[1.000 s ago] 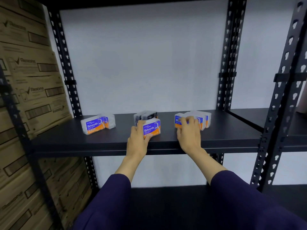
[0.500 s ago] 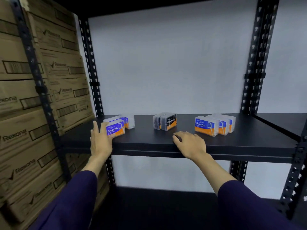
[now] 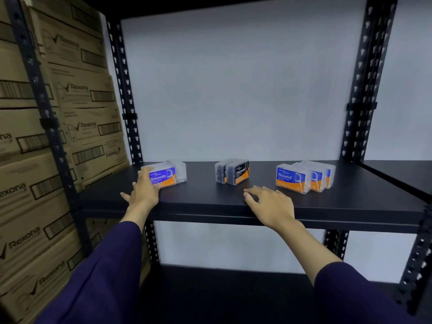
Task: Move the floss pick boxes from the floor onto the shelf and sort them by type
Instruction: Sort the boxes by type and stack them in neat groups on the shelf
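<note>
Nearest, two dark purple sleeves (image 3: 100, 274) reach up from below toward the black shelf (image 3: 327, 202).

Change since half a second ago: the left hand (image 3: 142, 192) now touches the left end of the front Smooth box (image 3: 163, 177), fingers straight and spread, thumb splayed low to the left — no curl round the box that I can see. A moment back that hand lay flat just left of the same box. A full second back it held a Smooth box near the shelf's middle, and the right hand was up on the Round boxes. The right hand (image 3: 271, 202) has barely shifted from half a second ago: palm down on the front part of the shelf, fingers relaxed and pointing left, holding nothing.

Boxes, all on the shelf in three groups, well apart:
- Left: the front Smooth box, label facing out, long axis running left-right and angled a little back on its right end; a clear box (image 3: 178, 170) touching behind it, label not readable.
- Middle: the Charcoal box (image 3: 238, 173) with a second dark box (image 3: 221, 171) pressed to its left, both turned so their labels face front-right.
- Right: the Round box (image 3: 291, 178) in front, two more Round boxes (image 3: 323, 174) staggered behind it to the right, long axes left-right, labels out.

Farther left, stacked cardboard cartons (image 3: 77, 127) printed Rexona; behind everything, a pale wall (image 3: 233, 90).
</note>
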`<state>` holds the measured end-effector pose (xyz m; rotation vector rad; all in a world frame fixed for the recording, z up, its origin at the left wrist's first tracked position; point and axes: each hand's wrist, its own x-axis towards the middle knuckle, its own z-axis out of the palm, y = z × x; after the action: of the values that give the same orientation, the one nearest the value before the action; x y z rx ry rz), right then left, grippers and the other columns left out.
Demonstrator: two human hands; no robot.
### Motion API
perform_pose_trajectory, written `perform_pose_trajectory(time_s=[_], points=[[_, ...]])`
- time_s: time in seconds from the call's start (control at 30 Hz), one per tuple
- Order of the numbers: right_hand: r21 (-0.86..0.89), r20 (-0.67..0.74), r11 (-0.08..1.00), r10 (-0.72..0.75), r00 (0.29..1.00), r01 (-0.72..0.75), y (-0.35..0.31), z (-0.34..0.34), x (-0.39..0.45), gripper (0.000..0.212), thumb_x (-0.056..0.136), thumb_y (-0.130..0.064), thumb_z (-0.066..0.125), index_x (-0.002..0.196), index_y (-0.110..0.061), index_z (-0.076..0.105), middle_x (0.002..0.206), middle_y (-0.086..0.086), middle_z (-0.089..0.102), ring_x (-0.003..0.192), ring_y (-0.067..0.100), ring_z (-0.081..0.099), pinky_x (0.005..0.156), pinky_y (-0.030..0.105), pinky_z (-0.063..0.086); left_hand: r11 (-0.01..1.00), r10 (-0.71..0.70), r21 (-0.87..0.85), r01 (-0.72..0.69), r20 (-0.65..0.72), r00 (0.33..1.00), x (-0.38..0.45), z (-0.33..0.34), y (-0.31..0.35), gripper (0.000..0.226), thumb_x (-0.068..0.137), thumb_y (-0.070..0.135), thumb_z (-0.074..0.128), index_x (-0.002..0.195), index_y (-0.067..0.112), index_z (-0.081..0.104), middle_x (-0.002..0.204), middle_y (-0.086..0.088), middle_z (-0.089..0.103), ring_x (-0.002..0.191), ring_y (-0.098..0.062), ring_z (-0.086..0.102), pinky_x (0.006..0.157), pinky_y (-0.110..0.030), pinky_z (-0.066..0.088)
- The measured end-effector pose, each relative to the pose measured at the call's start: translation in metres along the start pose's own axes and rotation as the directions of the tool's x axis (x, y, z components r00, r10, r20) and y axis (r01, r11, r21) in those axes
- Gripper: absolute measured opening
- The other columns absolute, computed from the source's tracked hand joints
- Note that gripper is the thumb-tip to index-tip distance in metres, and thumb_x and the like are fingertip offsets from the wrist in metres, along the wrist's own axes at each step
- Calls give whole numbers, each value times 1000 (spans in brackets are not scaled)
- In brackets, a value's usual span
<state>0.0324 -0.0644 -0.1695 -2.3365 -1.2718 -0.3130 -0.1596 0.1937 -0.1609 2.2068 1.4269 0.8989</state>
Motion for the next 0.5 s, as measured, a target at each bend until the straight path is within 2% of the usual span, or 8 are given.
perform_pose_trajectory(time_s=[0.13,0.2,0.3,0.37,0.43,0.5], points=[[-3,-17,1000,25,1000,-25,-2,1,-2,38,101,-44,30,123,-35,60,130,-8,60,125,17,49,98,33,38,996,33,85,-35,35,999,-2,1,0,68,99,25,49,151,37,8,161,-7,2,146,-39,8,111,-68,3],[8,-39,998,54,998,-54,-2,4,-3,38,100,-46,31,120,-36,62,126,-7,62,123,19,52,93,34,42,996,80,45,-80,-6,997,-12,1,2,69,99,24,49,153,32,6,161,-7,0,147,-37,5,112,-66,6],[49,-71,995,95,993,-91,-8,7,-11,38,101,-44,32,114,-31,65,114,-2,68,121,22,55,84,35,47,983,182,25,-181,-102,978,-42,5,9,54,100,23,46,149,12,25,159,-10,15,146,-34,14,115,-59,14],[85,-59,992,101,993,-95,-13,3,-22,34,101,-38,36,114,-26,65,109,3,68,115,24,57,79,35,47,963,270,48,-266,-152,951,-68,8,17,43,100,23,46,138,4,43,153,-14,30,140,-33,29,114,-52,24],[127,-47,988,90,995,-83,-19,-6,-37,29,100,-29,42,113,-18,65,108,6,68,104,26,60,76,34,47,935,353,45,-351,-176,919,-99,8,31,37,99,21,48,131,4,53,143,-14,44,130,-33,43,108,-45,33],[166,-55,982,96,994,-86,-21,-15,-56,25,98,-20,44,111,-12,64,107,9,68,97,29,60,75,36,50,912,409,37,-408,-147,901,-130,8,47,35,99,21,47,130,9,56,140,-8,50,127,-29,47,106,-41,36]])
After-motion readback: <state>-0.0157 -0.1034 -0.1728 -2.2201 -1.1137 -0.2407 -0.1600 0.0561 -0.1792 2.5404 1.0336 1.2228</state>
